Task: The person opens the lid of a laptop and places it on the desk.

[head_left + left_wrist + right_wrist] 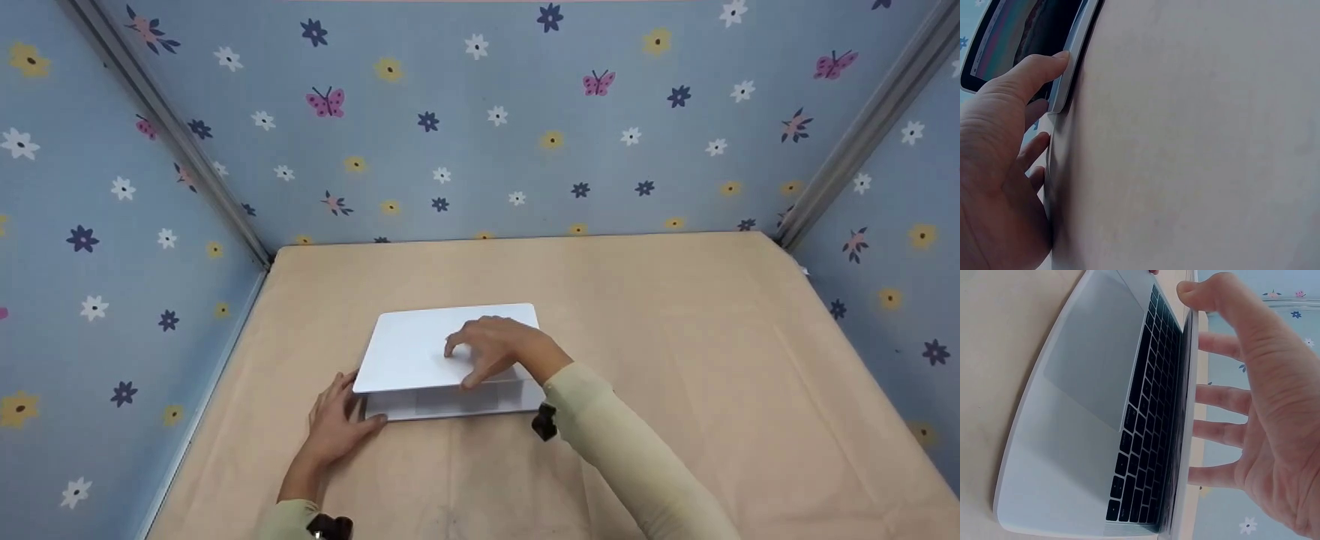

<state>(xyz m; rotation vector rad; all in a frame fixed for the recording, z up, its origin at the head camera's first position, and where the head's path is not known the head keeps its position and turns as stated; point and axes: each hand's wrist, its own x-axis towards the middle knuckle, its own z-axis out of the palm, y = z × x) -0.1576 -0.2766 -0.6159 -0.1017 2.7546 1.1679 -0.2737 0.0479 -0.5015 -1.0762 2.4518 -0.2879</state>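
A silver laptop [442, 349] lies on the table with its lid tilted low over the base. In the right wrist view its black keyboard [1145, 405] and trackpad [1095, 354] show under the lid. My left hand [335, 424] grips the base's front left corner. The thumb rests on the front edge in the left wrist view, the other fingers along the side. My right hand [495, 345] is over the lid, fingertips pressing on its outer face and thumb near its front edge. Part of the lit screen [1002, 42] shows beyond the left hand.
A beige cloth [675, 360] covers the table. Blue flowered panels [480, 127] stand behind and at both sides, with grey metal posts [172, 135] at the corners. Dark wrist devices [545, 422] sit at both cuffs.
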